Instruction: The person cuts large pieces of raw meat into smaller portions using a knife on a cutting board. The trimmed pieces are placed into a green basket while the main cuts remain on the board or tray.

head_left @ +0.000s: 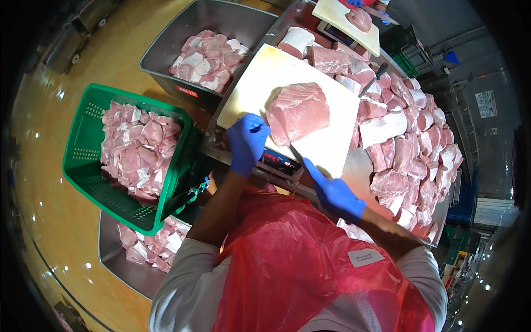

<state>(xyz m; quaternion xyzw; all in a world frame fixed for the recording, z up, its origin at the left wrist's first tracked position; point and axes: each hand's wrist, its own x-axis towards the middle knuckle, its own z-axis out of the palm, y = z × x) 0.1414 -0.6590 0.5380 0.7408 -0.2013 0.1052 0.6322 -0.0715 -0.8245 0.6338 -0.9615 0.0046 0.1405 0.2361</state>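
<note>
A thick piece of raw pork loin [301, 113] lies on a white cutting board [243, 91], which rests over a scale with a lit display [279, 160]. My right hand [337, 195], in a blue glove, is closed around the handle of a knife [297, 154]. The blade points up and left, its tip end at the pork's near cut side. Just left of the pork, my left hand [247, 143], also blue-gloved, is curled into a loose fist over the board's edge. Nothing shows in its fingers.
A metal table [362, 166] holds a large heap of pork pieces [409, 149] at right. A green crate [88, 177] and grey tubs [166, 66] [116, 243] with cut pork stand at left. Another knife [373, 79] lies on the heap. A co-worker's gloved hand [381, 16] is at another board.
</note>
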